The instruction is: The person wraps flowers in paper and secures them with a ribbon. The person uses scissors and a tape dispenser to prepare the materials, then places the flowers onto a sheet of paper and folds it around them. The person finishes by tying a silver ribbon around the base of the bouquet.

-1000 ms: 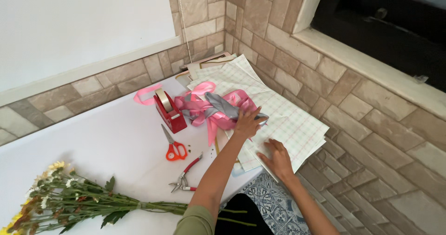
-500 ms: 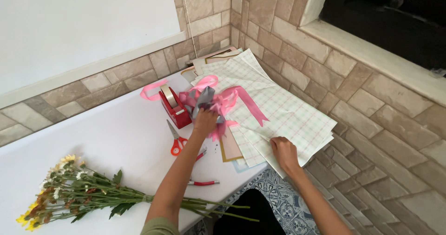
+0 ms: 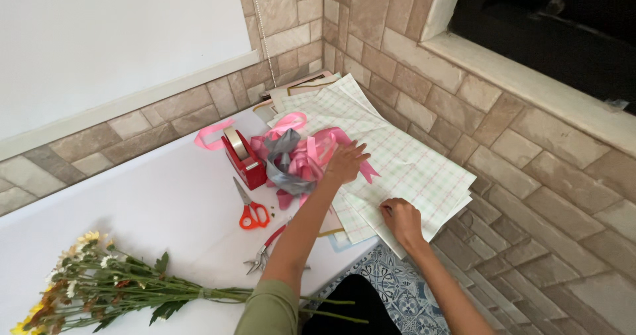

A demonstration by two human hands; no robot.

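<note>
We see our left hand (image 3: pixel 346 163) lying spread on the pink ribbons (image 3: pixel 311 156) right of the red tape dispenser (image 3: pixel 244 157), while our right hand (image 3: pixel 399 219) pinches the near edge of the checked paper sheets (image 3: pixel 417 169) on the white worktop (image 3: pixel 152 202).

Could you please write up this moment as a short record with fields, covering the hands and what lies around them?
Surface: white table in a tiled corner
Left hand: left hand flat on the ribbon pile, pink and grey
Right hand: right hand pressing the near edge of the checked paper sheets
Paper: several sheets stacked, overhanging the table edge
Beside the ribbons: red tape dispenser
On the table: orange-handled scissors, red-handled pliers
Near edge: bunch of flowers, stems pointing right
</note>
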